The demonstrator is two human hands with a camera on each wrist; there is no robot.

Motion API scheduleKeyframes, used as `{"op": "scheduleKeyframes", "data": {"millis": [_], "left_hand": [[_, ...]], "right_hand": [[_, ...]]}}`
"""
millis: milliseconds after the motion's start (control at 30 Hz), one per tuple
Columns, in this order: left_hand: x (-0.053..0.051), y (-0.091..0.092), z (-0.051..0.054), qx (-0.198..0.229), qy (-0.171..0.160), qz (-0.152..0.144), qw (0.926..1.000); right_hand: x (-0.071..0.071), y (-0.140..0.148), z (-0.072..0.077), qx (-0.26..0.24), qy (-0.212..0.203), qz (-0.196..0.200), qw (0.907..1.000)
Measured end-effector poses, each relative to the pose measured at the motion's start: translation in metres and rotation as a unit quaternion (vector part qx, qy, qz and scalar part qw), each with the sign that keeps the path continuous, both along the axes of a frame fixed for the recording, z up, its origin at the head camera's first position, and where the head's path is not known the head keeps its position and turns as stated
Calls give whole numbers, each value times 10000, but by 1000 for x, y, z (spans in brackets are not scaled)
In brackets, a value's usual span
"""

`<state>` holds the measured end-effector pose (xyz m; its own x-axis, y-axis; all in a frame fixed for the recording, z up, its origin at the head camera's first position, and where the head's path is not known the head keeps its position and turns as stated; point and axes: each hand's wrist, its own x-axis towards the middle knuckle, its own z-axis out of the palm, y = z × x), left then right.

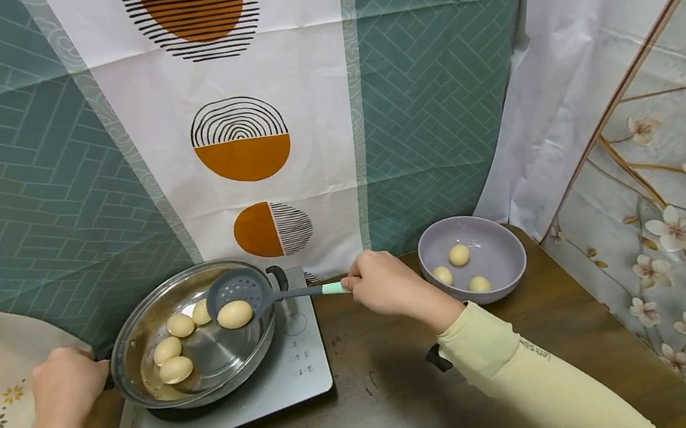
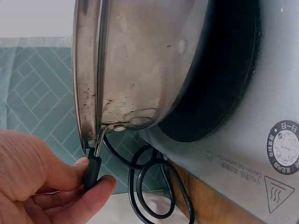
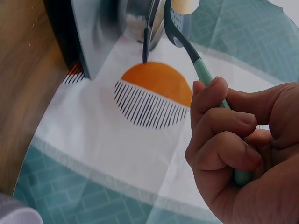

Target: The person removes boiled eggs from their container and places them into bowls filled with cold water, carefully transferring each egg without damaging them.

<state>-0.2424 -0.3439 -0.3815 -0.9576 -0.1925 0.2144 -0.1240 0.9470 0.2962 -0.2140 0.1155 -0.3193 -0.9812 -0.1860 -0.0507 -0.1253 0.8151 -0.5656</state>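
Observation:
My right hand (image 1: 384,285) grips the green handle of a slotted spoon (image 1: 238,290), its fingers curled round it in the right wrist view. One pale egg (image 1: 235,315) lies in the dark spoon head, held over the right side of a steel pan (image 1: 233,371). Several more eggs (image 1: 175,370) sit inside the pan along its left and back. My left hand (image 1: 66,386) pinches the pan's black side handle (image 2: 92,172) between thumb and fingers. To the right, a light purple bowl (image 1: 507,255) holds three eggs (image 1: 459,255).
The pan stands on a silver induction cooker (image 1: 305,373) on a dark wooden table (image 1: 393,419). A black cable (image 2: 135,186) loops beside the cooker. Patterned cloth (image 1: 429,76) hangs behind, and a floral panel (image 1: 679,246) borders the right side.

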Motion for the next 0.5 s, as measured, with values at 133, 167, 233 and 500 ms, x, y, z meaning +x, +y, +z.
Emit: {"op": "scheduleKeyframes", "data": {"millis": [133, 167, 233, 500], "left_hand": [[0, 1, 1, 4, -40, 15, 10000], [0, 1, 1, -5, -41, 8, 10000], [-1, 1, 1, -33, -22, -22, 10000], [-1, 0, 1, -61, -58, -14, 10000]], "right_hand": [[0, 15, 4, -47, 70, -165, 9998], [1, 18, 4, -86, 73, -211, 9997], [1, 26, 6, -186, 57, -305, 9993], [3, 58, 8, -151, 126, -661, 9976]]}}
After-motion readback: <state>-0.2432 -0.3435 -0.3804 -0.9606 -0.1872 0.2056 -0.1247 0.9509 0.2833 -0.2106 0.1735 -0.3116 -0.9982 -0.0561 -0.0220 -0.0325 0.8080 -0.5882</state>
